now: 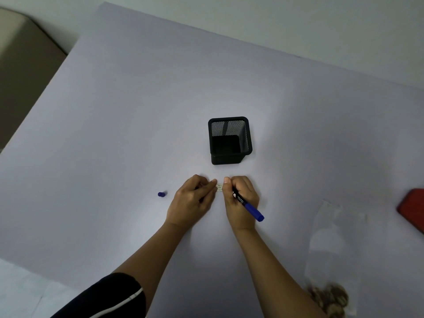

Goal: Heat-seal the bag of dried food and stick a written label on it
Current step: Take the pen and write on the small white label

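A small white label with printed lines lies between my two hands near the table's middle. My left hand pinches its left end with curled fingers. My right hand presses the label's right end with the thumb and holds a blue marker, uncapped, its rear end pointing right and toward me. The marker's blue cap lies on the table left of my left hand. A clear plastic bag with brown dried food at its bottom lies flat at the lower right.
A black mesh pen holder stands just beyond my hands. A red object sits at the right edge, partly cut off. The pale lilac table stretches wide to the left and back. A beige seat is at far left.
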{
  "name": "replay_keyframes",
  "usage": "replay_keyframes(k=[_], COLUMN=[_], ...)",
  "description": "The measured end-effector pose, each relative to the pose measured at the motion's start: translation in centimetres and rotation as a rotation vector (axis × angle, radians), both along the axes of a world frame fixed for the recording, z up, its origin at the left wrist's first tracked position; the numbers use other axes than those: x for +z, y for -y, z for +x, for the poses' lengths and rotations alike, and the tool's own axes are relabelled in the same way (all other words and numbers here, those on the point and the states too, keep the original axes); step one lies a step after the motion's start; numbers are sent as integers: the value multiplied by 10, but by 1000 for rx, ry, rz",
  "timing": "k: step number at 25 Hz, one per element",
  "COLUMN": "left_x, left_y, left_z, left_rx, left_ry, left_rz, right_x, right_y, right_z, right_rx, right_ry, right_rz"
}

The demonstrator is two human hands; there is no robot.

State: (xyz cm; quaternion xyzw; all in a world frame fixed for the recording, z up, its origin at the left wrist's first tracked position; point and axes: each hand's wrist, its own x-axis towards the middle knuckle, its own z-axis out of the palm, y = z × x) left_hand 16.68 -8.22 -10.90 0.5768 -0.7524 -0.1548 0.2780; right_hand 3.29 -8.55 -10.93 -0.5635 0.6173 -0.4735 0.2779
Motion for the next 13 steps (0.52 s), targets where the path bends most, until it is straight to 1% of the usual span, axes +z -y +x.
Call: replay_keyframes(k=[13], left_x=[1], left_y=[0], left_z=[0], left_rx=[-6], left_ry=[-8], left_rz=[-26], right_x=[1], right_y=[0], right_z=[0], right_rx=[-8], right_ry=[15], right_rz=[9])
